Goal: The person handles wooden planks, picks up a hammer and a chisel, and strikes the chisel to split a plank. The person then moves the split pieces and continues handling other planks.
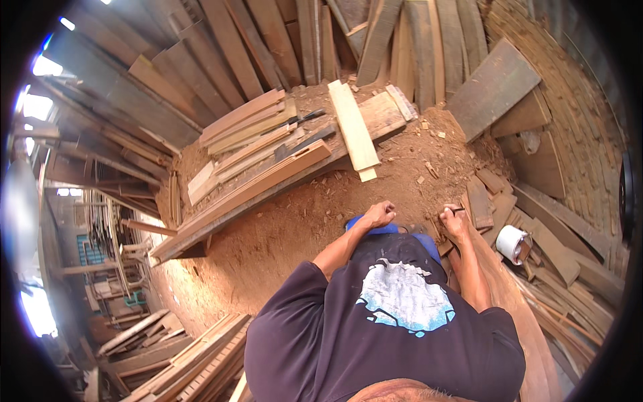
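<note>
My right hand is closed round a short, thin, dark pencil-like stick, whose end juts out to the right. It is held near my right knee, beside loose wood offcuts. My left hand is in front of my left knee, over blue cloth. Its fingers are curled in, and nothing shows in them. Ahead of my hands, a pale yellow board lies across the low wooden bench, its near end overhanging the edge. Neither hand touches it.
Reddish wood strips and a dark long-handled tool lie on the bench. Sawdust and chips cover the ground. Tall planks lean behind. A white bucket stands among scraps at right; stacked slats lie lower left.
</note>
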Demonstrator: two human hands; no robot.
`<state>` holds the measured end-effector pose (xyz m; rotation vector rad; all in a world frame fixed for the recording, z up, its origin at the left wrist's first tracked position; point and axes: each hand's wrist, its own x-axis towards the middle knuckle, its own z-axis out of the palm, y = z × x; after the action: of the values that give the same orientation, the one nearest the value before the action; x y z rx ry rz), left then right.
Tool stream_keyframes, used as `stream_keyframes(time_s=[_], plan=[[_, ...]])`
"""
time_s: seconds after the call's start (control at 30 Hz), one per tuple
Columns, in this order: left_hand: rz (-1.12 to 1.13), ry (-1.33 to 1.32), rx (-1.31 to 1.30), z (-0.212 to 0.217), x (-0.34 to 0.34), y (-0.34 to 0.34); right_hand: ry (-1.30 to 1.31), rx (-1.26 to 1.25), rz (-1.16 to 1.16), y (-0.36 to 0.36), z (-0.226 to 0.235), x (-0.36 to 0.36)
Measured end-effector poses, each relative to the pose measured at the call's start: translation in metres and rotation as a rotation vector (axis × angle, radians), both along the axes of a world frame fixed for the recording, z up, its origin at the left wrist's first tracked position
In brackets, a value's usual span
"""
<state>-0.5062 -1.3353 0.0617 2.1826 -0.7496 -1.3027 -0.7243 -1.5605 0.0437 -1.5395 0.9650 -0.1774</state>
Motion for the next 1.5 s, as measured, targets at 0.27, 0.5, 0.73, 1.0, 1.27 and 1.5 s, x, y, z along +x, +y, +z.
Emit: stream_keyframes(time_s=[0.27,0.5,0.73,1.0,1.27,1.5], plan=[[0.095,0.016,0.045,-0.013,0.016,0.128,0.146,-0.403,0.163,0.038,-0.026,0.043],[0.313,-0.051,-0.019,-0.029,0.063,0.292,0.130,-0.263,0.306,0.155,-0.010,0.132],[0.642,0.040,0.093,-0.034,0.080,0.446,0.091,-0.138,0.587,0.297,0.012,0.226],[0.869,0.168,0.080,-0.049,0.071,0.498,0.199,-0.232,0.733,0.327,0.036,0.306],[1.258,0.115,0.114,-0.040,0.057,0.512,0.053,-0.549,1.152,0.359,0.050,0.418],[1.700,0.038,0.171,-0.051,-0.006,0.550,-0.324,-0.529,1.345,0.472,0.100,0.533]])
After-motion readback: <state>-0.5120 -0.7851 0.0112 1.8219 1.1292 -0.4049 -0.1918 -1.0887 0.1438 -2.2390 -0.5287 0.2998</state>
